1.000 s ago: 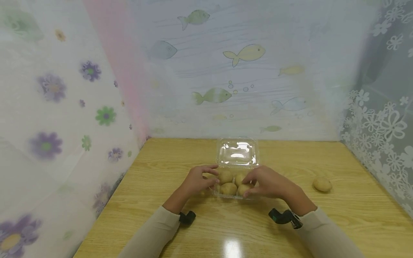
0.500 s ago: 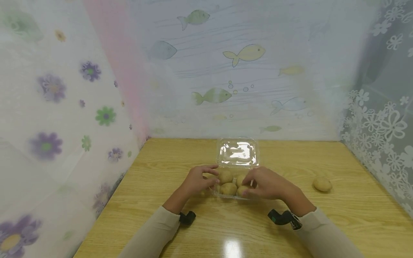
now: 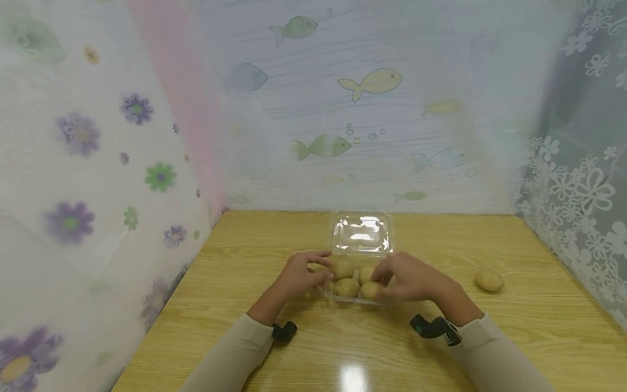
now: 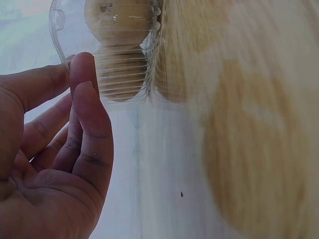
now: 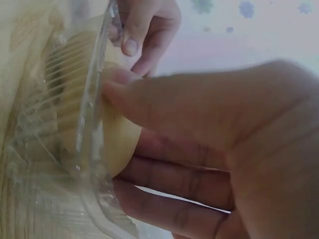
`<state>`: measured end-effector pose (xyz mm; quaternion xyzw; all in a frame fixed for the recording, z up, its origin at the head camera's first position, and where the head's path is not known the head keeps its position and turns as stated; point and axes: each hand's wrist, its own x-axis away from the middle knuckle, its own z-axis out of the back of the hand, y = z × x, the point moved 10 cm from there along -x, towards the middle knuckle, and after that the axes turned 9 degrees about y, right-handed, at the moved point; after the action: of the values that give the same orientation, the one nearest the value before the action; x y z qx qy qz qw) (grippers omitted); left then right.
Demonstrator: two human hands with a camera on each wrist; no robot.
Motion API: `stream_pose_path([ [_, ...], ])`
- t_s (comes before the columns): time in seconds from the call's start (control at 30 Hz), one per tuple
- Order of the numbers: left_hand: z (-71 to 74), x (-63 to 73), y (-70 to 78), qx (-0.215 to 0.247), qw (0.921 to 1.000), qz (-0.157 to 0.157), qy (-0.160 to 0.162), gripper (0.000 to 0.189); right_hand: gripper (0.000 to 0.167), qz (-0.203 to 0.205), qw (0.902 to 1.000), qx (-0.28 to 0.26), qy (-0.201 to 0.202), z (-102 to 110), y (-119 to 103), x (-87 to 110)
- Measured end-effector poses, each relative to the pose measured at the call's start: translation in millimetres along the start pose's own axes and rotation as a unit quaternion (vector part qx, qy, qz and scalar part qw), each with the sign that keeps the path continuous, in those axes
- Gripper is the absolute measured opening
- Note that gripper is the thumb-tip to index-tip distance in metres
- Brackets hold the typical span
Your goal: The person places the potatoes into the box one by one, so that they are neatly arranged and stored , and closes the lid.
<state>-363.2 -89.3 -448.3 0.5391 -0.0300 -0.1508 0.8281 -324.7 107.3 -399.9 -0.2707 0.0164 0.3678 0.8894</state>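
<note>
A clear plastic clamshell box (image 3: 357,300) stands on the table with its ribbed lid (image 3: 361,233) folded back. Several potatoes lie inside, among them a front left one (image 3: 346,288) and a front right one (image 3: 370,291). At the box's left end, my left hand (image 3: 301,274) pinches the rim between thumb and fingers. My right hand (image 3: 409,276) reaches over the right end and grips a potato (image 5: 118,139), the thumb on its near side and the fingers curled behind it. That potato sits within the box wall (image 5: 40,174).
A single loose potato (image 3: 489,280) lies on the wooden table (image 3: 274,234) to the right of the box. Fish-printed sheeting (image 3: 294,185) hangs behind the table, and flower-printed sheets flank it left and right. Black wrist cameras sit under both wrists.
My right hand has shifted slightly at the box's right end, its fingertips now a little farther right over the potatoes. The left hand and the loose potato have stayed where they were.
</note>
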Motion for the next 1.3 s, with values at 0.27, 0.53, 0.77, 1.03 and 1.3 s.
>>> stream_pose_path([
  [0.27,-0.1,-0.2,0.5,0.0,1.0,-0.001,-0.001,0.026,0.016,0.034,0.9993,0.009,0.014,2.8,-8.1,-1.6],
  [0.53,-0.7,0.0,1.3,-0.001,1.0,0.0,-0.001,0.026,0.014,0.004,0.9999,0.008,0.012,-0.8,-5.4,-3.2],
  [0.77,-0.6,-0.5,-0.7,0.003,1.0,0.002,-0.001,0.027,0.006,0.035,0.9993,0.009,0.0,-5.7,-9.0,-3.6],
  [1.03,-1.4,-1.1,-0.7,0.003,1.0,0.004,-0.001,0.027,0.008,0.041,0.9991,0.01,-0.007,-9.1,-8.9,-3.5],
  [1.3,-1.1,-0.3,1.1,0.002,1.0,0.0,0.001,0.028,0.005,0.046,0.9989,0.005,-0.01,-9.3,-7.4,-3.7],
])
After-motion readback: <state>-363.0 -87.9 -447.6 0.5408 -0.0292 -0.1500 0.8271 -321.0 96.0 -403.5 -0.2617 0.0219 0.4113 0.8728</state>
